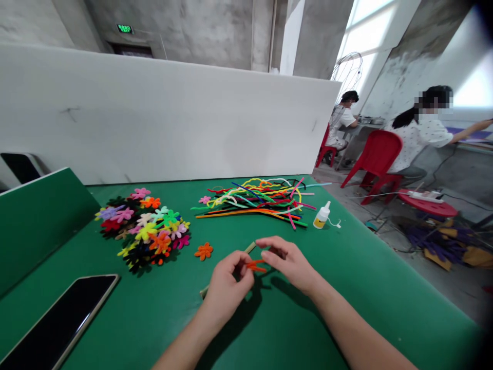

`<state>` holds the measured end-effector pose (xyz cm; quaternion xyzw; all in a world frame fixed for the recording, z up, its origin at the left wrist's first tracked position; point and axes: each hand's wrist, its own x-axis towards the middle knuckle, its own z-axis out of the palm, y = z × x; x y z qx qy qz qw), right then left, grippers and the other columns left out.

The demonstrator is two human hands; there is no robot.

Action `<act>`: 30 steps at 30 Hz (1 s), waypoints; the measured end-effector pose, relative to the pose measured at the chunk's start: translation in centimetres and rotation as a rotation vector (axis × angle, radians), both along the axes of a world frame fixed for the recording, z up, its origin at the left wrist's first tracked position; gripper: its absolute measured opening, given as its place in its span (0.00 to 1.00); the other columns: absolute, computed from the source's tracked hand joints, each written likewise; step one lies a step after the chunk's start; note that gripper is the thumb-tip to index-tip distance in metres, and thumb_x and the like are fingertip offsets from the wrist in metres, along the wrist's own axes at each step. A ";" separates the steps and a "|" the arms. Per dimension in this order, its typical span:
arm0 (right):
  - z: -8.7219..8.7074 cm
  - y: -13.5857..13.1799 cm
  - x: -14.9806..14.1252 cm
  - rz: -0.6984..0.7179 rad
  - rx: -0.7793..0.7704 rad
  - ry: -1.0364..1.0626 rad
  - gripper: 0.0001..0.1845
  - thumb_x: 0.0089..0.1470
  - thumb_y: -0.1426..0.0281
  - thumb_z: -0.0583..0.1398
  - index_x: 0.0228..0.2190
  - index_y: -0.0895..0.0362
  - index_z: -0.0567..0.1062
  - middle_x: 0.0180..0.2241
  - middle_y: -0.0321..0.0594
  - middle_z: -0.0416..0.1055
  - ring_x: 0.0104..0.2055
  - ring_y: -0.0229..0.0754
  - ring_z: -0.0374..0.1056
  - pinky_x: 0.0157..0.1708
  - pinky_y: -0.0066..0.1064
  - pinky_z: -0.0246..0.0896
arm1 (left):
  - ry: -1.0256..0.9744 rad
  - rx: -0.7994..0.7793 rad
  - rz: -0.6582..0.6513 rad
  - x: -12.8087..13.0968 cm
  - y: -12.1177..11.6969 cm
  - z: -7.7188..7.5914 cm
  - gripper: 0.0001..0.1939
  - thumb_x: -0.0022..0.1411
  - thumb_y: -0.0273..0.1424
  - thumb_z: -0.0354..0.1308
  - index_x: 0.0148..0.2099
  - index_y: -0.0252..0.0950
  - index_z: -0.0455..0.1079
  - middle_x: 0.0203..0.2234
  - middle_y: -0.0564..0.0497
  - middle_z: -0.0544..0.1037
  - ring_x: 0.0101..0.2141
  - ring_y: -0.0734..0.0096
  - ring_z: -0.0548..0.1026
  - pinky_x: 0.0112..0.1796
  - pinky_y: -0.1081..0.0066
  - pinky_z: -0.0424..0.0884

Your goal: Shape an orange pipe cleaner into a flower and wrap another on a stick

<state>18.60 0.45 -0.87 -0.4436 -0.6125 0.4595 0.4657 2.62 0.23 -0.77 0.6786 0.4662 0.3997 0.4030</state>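
My left hand (227, 283) and my right hand (289, 262) meet over the green table (269, 329), both pinching a small orange felt flower (255, 265) between their fingertips. A pale green pipe cleaner (249, 248) passes under the hands and sticks out behind the left hand. Another orange felt flower (204, 251) lies on the cloth just left of my hands. Behind it sits a heap of coloured felt flowers (144, 228).
A bundle of coloured pipe cleaners (258, 200) and a small glue bottle (322, 215) lie at the back right. A black phone (63, 321) rests front left. A white board (154, 118) walls the table's back. Two people sit on red chairs (379, 154) at right.
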 end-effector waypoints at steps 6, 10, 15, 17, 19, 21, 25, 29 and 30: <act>0.2 0.0 -0.3 -0.163 0.029 0.199 0.19 0.46 0.70 0.58 0.43 0.55 0.67 0.40 0.41 0.64 0.32 0.36 0.60 0.31 0.28 0.57 | -0.431 -0.235 0.136 -0.3 0.5 0.1 0.02 0.45 0.24 0.56 0.26 0.34 0.65 0.17 0.58 0.66 0.19 0.80 0.61 0.21 0.80 0.56; -0.3 -0.5 -1.5 -0.099 -0.049 0.207 0.20 0.43 0.74 0.57 0.42 0.56 0.66 0.34 0.39 0.64 0.29 0.35 0.60 0.28 0.27 0.56 | -0.730 -0.451 0.047 -0.2 0.5 0.2 0.04 0.45 0.24 0.58 0.27 0.34 0.66 0.17 0.58 0.67 0.19 0.82 0.62 0.22 0.81 0.58; -1.3 -1.1 -2.9 0.050 -0.039 0.157 0.12 0.45 0.70 0.59 0.35 0.59 0.68 0.28 0.37 0.65 0.28 0.35 0.60 0.28 0.27 0.57 | -0.860 -0.616 -0.076 -0.3 0.2 0.2 0.04 0.47 0.24 0.60 0.28 0.33 0.67 0.22 0.54 0.71 0.25 0.78 0.68 0.29 0.78 0.63; -1.4 -1.2 -3.1 0.028 -0.005 0.125 0.09 0.45 0.70 0.59 0.32 0.60 0.69 0.26 0.36 0.64 0.26 0.35 0.60 0.27 0.26 0.57 | -0.859 -0.627 -0.097 -0.3 0.2 0.2 0.04 0.48 0.24 0.60 0.28 0.33 0.67 0.23 0.54 0.71 0.26 0.78 0.69 0.30 0.77 0.64; -1.2 -1.2 -3.1 0.000 0.027 0.113 0.06 0.46 0.71 0.59 0.30 0.60 0.69 0.25 0.35 0.64 0.25 0.34 0.59 0.26 0.26 0.57 | -0.835 -0.616 -0.093 -0.3 0.1 0.1 0.04 0.48 0.24 0.60 0.28 0.33 0.67 0.23 0.54 0.71 0.26 0.78 0.68 0.29 0.78 0.63; -0.9 -1.3 -3.1 -0.009 0.047 0.103 0.06 0.46 0.72 0.58 0.30 0.60 0.69 0.25 0.35 0.64 0.25 0.34 0.60 0.26 0.25 0.57 | -0.799 -0.580 -0.075 -0.3 0.2 0.1 0.03 0.48 0.24 0.59 0.28 0.33 0.67 0.23 0.54 0.70 0.26 0.78 0.67 0.28 0.78 0.62; -0.3 -1.3 -2.9 -0.027 0.076 0.010 0.05 0.47 0.72 0.57 0.29 0.60 0.71 0.25 0.36 0.67 0.25 0.34 0.61 0.25 0.25 0.57 | -0.664 -0.465 -0.033 -0.3 0.3 -0.1 0.05 0.46 0.21 0.57 0.27 0.34 0.67 0.21 0.56 0.67 0.22 0.80 0.63 0.24 0.80 0.59; -0.2 -1.5 -2.6 -0.062 0.159 -0.097 0.06 0.48 0.72 0.56 0.28 0.59 0.73 0.25 0.37 0.69 0.26 0.35 0.63 0.27 0.25 0.58 | -0.514 -0.369 0.006 -0.2 0.3 -0.1 0.06 0.45 0.20 0.56 0.27 0.34 0.66 0.19 0.57 0.66 0.21 0.80 0.61 0.22 0.81 0.58; -0.2 -1.5 -2.6 -0.070 0.183 -0.117 0.06 0.48 0.73 0.55 0.29 0.59 0.73 0.26 0.37 0.70 0.27 0.36 0.64 0.28 0.25 0.59 | -0.488 -0.351 0.016 -0.2 0.2 -0.1 0.05 0.44 0.21 0.56 0.27 0.34 0.66 0.20 0.57 0.67 0.21 0.80 0.62 0.22 0.81 0.58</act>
